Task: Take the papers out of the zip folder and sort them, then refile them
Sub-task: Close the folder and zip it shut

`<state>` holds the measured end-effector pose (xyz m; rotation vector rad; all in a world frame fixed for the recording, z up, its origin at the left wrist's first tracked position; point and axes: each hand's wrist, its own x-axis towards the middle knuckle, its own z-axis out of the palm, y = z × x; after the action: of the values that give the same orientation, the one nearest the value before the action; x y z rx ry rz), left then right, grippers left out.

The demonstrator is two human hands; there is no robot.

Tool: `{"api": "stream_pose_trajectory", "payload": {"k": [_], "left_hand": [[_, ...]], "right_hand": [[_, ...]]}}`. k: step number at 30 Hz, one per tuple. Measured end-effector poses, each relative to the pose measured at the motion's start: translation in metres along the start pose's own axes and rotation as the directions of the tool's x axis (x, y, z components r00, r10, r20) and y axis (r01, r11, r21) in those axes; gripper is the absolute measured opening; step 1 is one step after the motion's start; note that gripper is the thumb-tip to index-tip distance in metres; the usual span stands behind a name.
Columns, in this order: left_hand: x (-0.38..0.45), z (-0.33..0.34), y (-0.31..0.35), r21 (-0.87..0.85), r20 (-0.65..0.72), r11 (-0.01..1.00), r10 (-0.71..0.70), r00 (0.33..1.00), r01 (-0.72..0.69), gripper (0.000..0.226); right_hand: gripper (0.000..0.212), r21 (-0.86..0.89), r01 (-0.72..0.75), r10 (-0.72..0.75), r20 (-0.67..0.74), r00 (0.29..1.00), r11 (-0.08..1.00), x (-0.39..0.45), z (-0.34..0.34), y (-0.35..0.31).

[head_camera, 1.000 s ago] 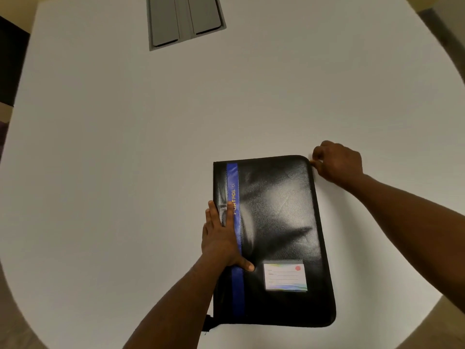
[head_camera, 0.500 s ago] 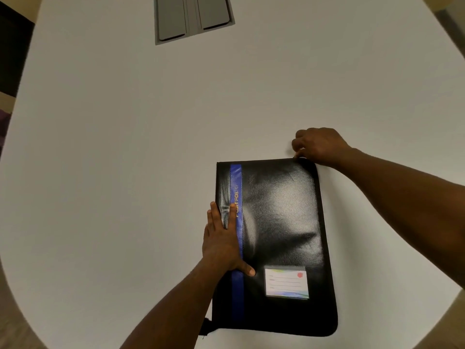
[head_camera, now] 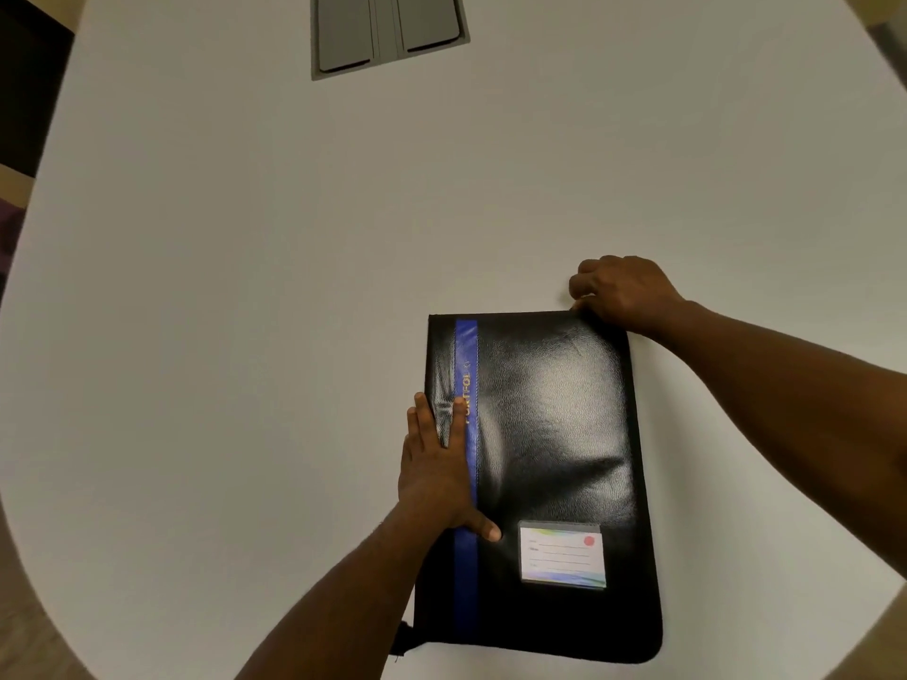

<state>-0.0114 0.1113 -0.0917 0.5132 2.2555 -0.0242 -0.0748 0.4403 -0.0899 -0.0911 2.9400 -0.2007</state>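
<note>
Under both hands lies one black zip folder [head_camera: 549,458], flat on the white table [head_camera: 245,336] and closed. Left of it the table is bare white. The left hand [head_camera: 434,476] rests palm down on the folder's left side, fingers straight and together, thumb spread toward the label; it presses and grips nothing. Beneath its fingers runs one blue stripe [head_camera: 466,581], lengthwise down the cover, with gold lettering partly hidden by the fingers. Right of the left thumb sits one label card [head_camera: 563,556] in a clear pocket, white with ruled lines and one red dot in its corner. At the folder's far right corner the right hand [head_camera: 621,294] is curled, fingertips pinched at the folder's edge; what they pinch is too small to make out. Far beyond both hands, one grey panel [head_camera: 387,31] with two flaps is set into the table. No papers show.
</note>
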Motion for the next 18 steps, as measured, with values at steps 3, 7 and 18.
{"api": "stream_pose_trajectory", "payload": {"k": [3, 7, 18], "left_hand": [[-0.001, 0.0, 0.001, 0.006, 0.002, 1.0, -0.01, 1.0, 0.01, 0.163], [0.0, 0.0, 0.002, 0.002, 0.001, 1.0, -0.021, 1.0, 0.021, 0.163], [0.0, -0.001, 0.003, -0.005, 0.016, 1.0, -0.025, 1.0, 0.025, 0.162]], "right_hand": [[0.022, -0.083, 0.078, -0.077, 0.011, 0.997, 0.994, -0.004, 0.0, 0.009], [0.021, -0.137, 0.109, -0.107, 0.025, 0.994, 0.985, -0.015, -0.001, 0.03], [0.023, -0.179, 0.146, -0.151, -0.016, 0.988, 0.973, -0.007, -0.005, 0.021]]}}
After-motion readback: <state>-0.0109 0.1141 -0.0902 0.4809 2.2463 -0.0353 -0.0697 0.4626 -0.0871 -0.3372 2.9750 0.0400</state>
